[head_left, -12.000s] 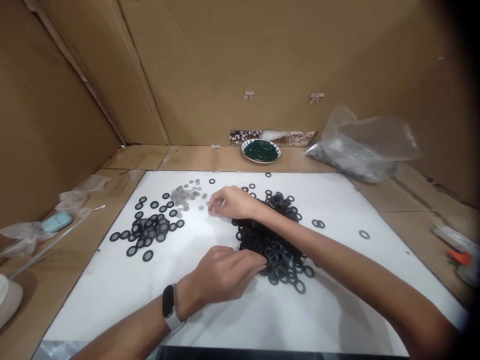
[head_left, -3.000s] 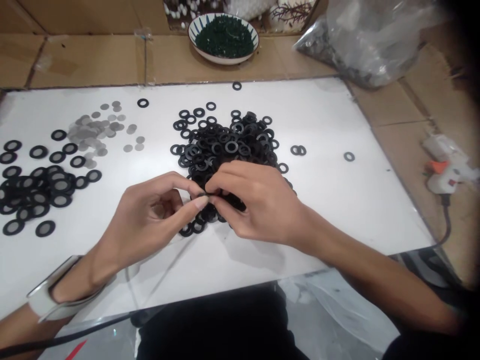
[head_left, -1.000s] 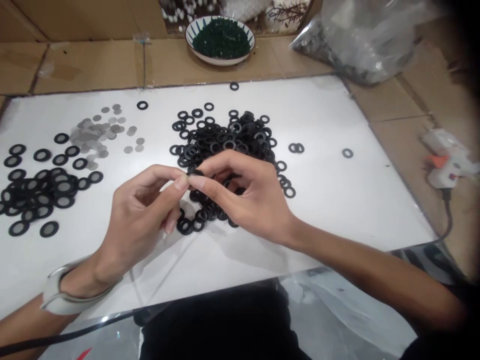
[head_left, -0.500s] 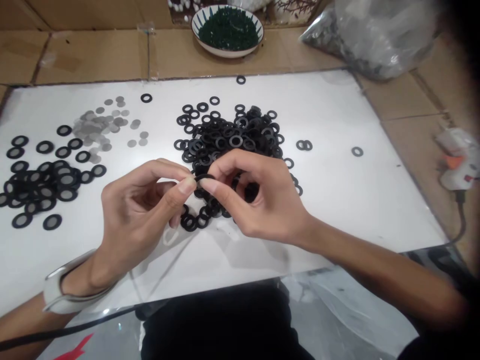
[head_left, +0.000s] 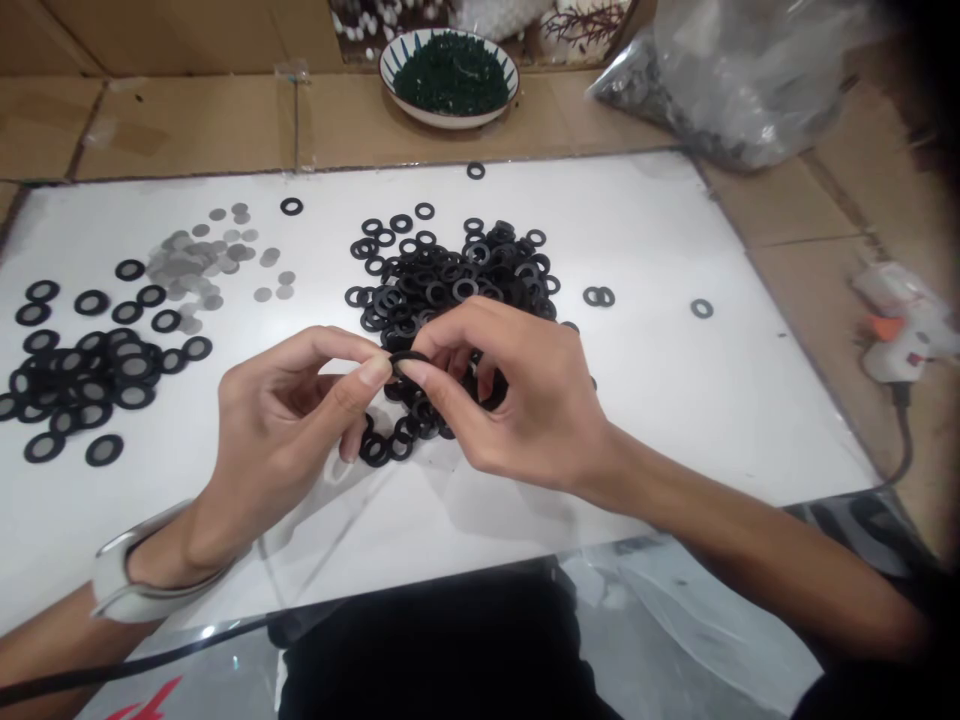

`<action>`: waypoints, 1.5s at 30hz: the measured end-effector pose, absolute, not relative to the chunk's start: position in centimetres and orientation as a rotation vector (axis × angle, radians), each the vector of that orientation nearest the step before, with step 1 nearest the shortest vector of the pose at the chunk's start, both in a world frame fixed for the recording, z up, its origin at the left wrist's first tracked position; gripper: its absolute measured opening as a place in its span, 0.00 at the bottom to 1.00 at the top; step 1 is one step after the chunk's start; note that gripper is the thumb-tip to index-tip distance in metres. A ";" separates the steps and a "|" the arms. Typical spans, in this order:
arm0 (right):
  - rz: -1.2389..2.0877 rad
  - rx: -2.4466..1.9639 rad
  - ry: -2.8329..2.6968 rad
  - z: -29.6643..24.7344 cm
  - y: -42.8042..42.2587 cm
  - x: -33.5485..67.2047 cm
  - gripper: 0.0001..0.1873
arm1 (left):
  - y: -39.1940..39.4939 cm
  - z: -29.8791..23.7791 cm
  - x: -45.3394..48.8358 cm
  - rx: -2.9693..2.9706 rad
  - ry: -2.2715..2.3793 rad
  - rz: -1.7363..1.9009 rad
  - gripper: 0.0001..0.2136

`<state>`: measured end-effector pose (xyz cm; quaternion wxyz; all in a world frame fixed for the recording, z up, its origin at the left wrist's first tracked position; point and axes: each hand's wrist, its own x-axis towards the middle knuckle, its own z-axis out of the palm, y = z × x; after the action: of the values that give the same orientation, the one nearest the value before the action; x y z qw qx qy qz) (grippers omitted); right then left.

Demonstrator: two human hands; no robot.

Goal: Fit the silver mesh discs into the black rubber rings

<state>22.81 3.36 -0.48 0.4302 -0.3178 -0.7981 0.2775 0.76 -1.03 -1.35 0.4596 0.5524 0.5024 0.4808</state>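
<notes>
My left hand (head_left: 289, 425) and my right hand (head_left: 517, 400) meet above the white sheet (head_left: 675, 380). Both pinch one black ring (head_left: 407, 358) between thumb and fingertips. Just behind the hands lies a big heap of black rings (head_left: 450, 285). A scatter of thin grey mesh discs (head_left: 206, 255) sits at the back left. At the far left is a pile of black rings with grey centres (head_left: 82, 365). A white band (head_left: 127, 590) is on my left wrist.
A bowl of dark green bits (head_left: 448, 75) stands behind the sheet on the cardboard. A clear plastic bag of parts (head_left: 735, 80) lies at the back right. A glue gun (head_left: 900, 330) rests at the right edge. Single rings (head_left: 702, 308) lie loose on the sheet.
Over the last second both hands have stayed together, pinching the ring, with only small finger shifts. Twelve seconds ago the hands were apart, down on the sheet among the rings and discs.
</notes>
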 end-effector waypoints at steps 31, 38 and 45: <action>0.632 -0.690 -2.023 -0.6 3.6 23.0 0.03 | -1.7 -0.8 1.6 1.438 1.284 1.227 0.04; 0.924 -0.653 -1.951 0.2 3.9 23.3 0.06 | -1.7 -1.2 1.2 1.474 1.279 1.311 0.02; 0.809 -0.639 -1.910 -0.1 3.7 22.8 0.04 | -1.3 -2.0 1.0 1.546 1.222 1.347 0.01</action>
<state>22.82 3.73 -0.15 0.4666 -0.2605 -0.7782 0.3298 1.04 -1.31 -1.96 0.3684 0.6020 0.4759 0.5248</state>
